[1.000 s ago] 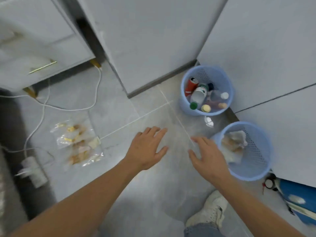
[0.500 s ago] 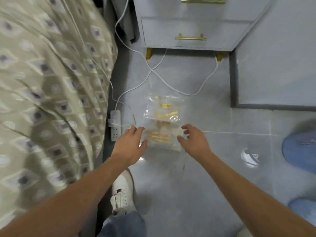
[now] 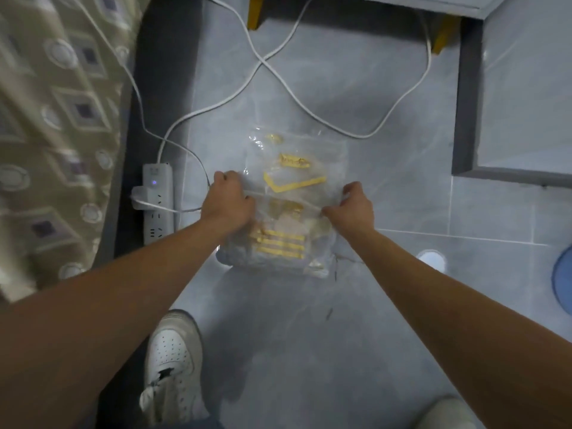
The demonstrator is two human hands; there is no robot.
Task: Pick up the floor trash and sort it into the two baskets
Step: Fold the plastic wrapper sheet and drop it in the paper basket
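- The clear crinkled plastic bag with yellow printing (image 3: pixel 294 205) lies flat on the grey tiled floor (image 3: pixel 387 88), its long axis running away from you towards the cabinet's yellow feet (image 3: pixel 444 34); its near short edge lies between your forearms.
- Your left hand (image 3: pixel 227 202) is knuckles-up, fingers curled and pinching the bag's left edge about midway along.
- Your right hand (image 3: pixel 349 207) mirrors it, fingers closed on the bag's right edge.
- Both arms reach forward and down, nearly straight, converging on the bag.
- A white power strip (image 3: pixel 158 202) sits just left of your left hand, its white cables (image 3: pixel 278 72) looping past the bag's far end.
- Your white sneaker (image 3: pixel 171 363) stands below the bag; a blue basket rim (image 3: pixel 561 280) peeks in at right.
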